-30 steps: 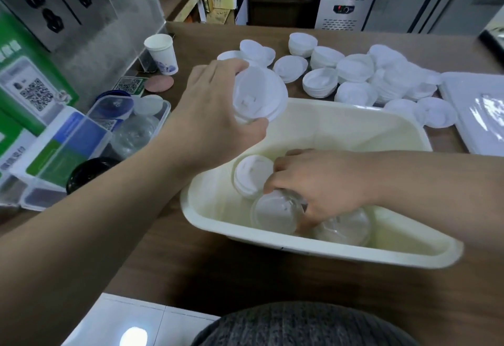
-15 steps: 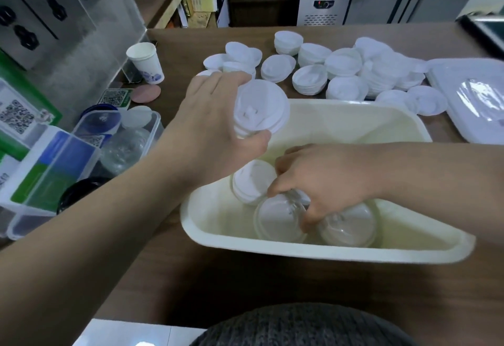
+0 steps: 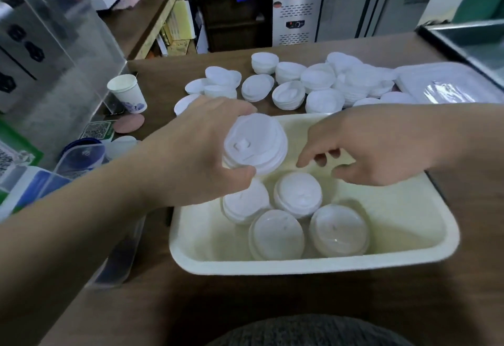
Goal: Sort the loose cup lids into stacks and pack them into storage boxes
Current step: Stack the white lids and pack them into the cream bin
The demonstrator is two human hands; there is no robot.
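Head | left hand [image 3: 196, 152] grips lid stack [image 3: 256, 144] | right hand [image 3: 373, 149] beside it

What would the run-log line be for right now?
left hand: grips white lid stack over cream bin | right hand: empty, above bin | bin: four lid stacks | loose lids: on table behind
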